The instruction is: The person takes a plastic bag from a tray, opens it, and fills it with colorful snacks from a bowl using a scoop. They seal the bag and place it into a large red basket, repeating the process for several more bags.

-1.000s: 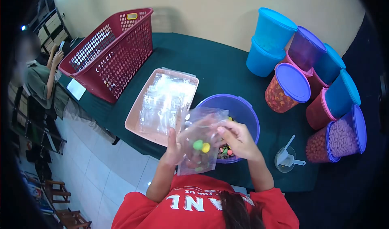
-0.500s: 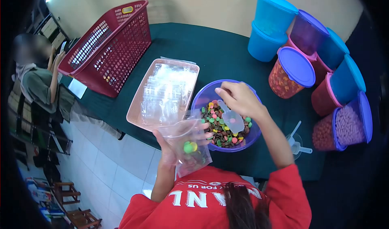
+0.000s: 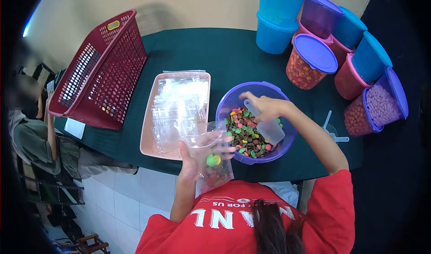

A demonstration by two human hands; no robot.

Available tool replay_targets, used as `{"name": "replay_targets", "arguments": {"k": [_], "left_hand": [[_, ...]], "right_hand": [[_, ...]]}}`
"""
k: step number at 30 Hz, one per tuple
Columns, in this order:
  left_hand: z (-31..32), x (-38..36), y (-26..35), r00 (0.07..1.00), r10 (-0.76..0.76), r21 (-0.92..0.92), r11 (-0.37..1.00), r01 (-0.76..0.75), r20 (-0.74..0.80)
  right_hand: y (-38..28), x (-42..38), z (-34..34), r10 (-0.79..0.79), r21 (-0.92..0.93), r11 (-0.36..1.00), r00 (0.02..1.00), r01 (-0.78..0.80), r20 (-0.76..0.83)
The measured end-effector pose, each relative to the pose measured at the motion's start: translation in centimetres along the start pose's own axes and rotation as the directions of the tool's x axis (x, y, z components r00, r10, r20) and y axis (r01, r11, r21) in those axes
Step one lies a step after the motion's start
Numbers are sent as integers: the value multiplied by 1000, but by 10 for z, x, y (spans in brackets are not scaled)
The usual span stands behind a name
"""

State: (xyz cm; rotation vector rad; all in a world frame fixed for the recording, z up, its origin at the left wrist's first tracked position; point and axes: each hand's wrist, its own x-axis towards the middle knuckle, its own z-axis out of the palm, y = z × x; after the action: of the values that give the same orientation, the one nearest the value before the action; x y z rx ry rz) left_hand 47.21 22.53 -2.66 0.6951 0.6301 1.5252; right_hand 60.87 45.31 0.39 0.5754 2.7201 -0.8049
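My left hand (image 3: 191, 157) grips a clear plastic bag (image 3: 211, 159) by its open mouth, fingers curled round it, just in front of the bench (image 3: 215, 52) edge; a few coloured candies sit in its bottom. My right hand (image 3: 262, 106) is closed on the handle of a clear scoop (image 3: 267, 126), whose bowl lies among the candies (image 3: 244, 135) inside the purple bowl (image 3: 233, 102). Just left of the bowl a pink tray (image 3: 150, 119) holds a stack of empty bags. A red basket (image 3: 96, 74) stands further left, and lidded tubs (image 3: 314, 61) crowd the far right.
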Motion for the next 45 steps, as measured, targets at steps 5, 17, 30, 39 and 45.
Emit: {"name": "replay_targets", "arguments": {"k": [5, 17, 30, 39, 45], "left_hand": [[-8, 3, 4, 996, -83, 8, 997, 82, 45], [4, 4, 6, 993, -116, -53, 992, 114, -26], [45, -13, -17, 967, 70, 33, 997, -64, -246], [57, -15, -29, 927, 109, -13, 992, -122, -360], [57, -16, -34, 921, 126, -36, 988, -150, -369]], "right_hand": [[-26, -19, -19, 93, 289, 956, 883, 50, -459], [20, -22, -3, 55, 51, 998, 982, -46, -179], [-4, -3, 13, 264, -562, 789, 963, -249, -56], [-18, -37, 3, 129, -431, 894, 992, -122, -12], [-7, -23, 14, 126, -378, 918, 992, -115, 4]]}}
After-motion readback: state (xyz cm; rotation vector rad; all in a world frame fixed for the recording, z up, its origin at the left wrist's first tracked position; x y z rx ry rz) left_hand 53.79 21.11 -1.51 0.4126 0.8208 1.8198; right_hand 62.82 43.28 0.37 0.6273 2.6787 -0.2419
